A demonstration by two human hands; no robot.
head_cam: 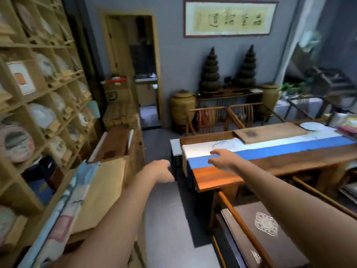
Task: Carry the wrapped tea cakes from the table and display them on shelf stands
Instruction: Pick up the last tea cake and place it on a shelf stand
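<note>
Glossy wooden table [216, 179] — cloth runner [270, 150]

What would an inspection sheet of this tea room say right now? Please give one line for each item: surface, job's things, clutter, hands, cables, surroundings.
Surface: long wooden table with a blue and white runner and a wooden board.
Job's things: one pale round piece, maybe a wrapped tea cake, at the table's far end; blurred. Wrapped cakes on stands in the shelf unit.
Clutter: cardboard boxes by the doorway; papers on the low cabinet.
Hands: left hand loosely curled, empty; right hand spread above the runner, empty.
Cables: nothing seen.
Surroundings: framed calligraphy, two dark stacked towers, clay jar, chairs.
</note>
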